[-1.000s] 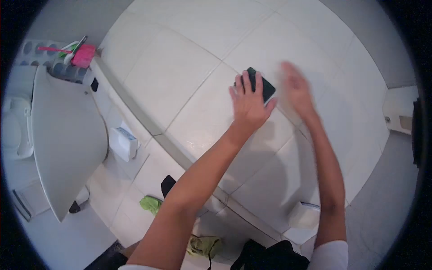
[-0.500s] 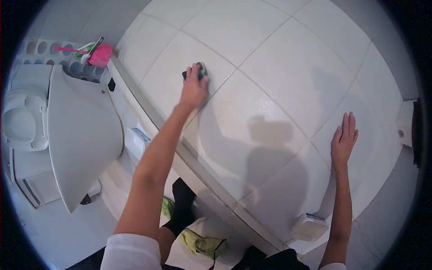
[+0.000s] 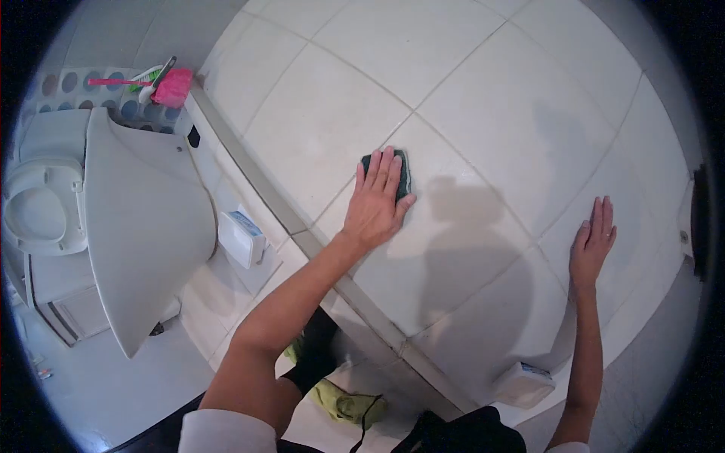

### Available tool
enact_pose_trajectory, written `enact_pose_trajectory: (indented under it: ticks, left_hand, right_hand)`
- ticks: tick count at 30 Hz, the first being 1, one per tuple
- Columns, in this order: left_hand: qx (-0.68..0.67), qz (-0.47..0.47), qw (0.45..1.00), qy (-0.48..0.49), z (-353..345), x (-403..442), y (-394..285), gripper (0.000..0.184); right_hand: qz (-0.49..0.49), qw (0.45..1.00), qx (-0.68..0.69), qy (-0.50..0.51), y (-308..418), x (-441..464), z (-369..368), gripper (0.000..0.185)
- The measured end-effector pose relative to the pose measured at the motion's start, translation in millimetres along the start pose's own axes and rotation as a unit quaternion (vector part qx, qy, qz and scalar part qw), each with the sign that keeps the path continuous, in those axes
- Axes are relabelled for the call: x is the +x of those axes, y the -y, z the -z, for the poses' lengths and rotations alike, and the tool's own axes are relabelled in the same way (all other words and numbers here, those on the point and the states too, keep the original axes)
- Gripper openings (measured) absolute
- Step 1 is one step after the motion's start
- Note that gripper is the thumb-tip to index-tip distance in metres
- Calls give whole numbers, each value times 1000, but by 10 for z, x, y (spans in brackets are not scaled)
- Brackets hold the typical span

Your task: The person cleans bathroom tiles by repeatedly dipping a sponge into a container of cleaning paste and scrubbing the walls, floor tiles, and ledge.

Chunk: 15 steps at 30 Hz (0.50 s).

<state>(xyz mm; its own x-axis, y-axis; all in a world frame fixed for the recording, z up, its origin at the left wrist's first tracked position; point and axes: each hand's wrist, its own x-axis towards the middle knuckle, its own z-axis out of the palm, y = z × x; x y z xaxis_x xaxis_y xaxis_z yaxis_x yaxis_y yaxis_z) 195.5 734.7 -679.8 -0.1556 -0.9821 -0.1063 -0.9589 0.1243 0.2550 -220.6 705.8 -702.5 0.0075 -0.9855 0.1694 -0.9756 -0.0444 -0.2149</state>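
Observation:
A dark green scouring pad [image 3: 402, 180] lies against the white tiles [image 3: 461, 90], near where grout lines cross. My left hand [image 3: 375, 205] rests on top of the pad, fingers spread over it and pressing it to the surface. Off to the right, my right hand [image 3: 593, 245] lies flat on the tiles with its fingers stretched out and nothing in it. A ring shows on one of its fingers. The pad's middle is hidden under my left fingers.
A white toilet [image 3: 41, 215] and a curved white panel [image 3: 147, 219] are at left. White containers stand at centre left [image 3: 242, 238] and lower right [image 3: 522, 385]. Pink and green brushes [image 3: 172, 87] lie upper left. A green cloth [image 3: 347, 404] is below.
My left hand and the pad swept left, then came back right and lower. My right hand, raised and blurred a second ago, came down on the tiles at right.

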Motion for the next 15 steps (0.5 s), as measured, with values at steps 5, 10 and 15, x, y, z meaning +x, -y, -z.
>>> enact_pose_trajectory:
  ticks: [5, 10, 15]
  left_hand:
    - [10, 127, 987, -101, 267, 988, 1047, 63]
    - [41, 69, 991, -105, 106, 866, 935, 66]
    - [-86, -111, 989, -54, -159, 671, -513, 62]
  right_hand:
    - [4, 1000, 1, -3, -71, -19, -28, 49]
    - [0, 1000, 11, 2, 47, 4, 15, 50]
    - [-10, 1000, 16, 21, 35, 32, 42, 51]
